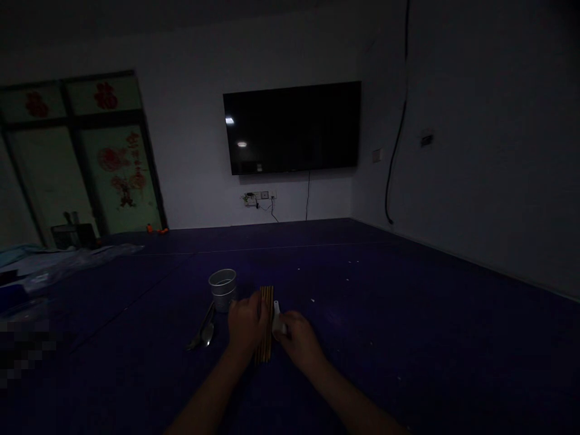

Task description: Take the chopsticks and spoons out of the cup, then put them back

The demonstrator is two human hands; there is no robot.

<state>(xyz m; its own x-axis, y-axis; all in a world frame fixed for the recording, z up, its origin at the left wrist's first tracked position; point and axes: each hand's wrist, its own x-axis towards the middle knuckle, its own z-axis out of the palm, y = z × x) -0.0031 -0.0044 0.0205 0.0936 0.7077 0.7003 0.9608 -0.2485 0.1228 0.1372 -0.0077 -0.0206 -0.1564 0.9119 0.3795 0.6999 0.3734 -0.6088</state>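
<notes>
Cup [223, 295] upright (contents too dim); right fingers [290, 318] hold white spoon [276, 321].

A home: television [292, 130], red door decorations [109, 159]

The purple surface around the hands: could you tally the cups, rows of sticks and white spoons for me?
Metal cup: 1
Row of thin sticks: 1
White spoon: 1
Total: 3
The metal utensils beside the cup overlap in dim light, so I left them uncounted.
</notes>
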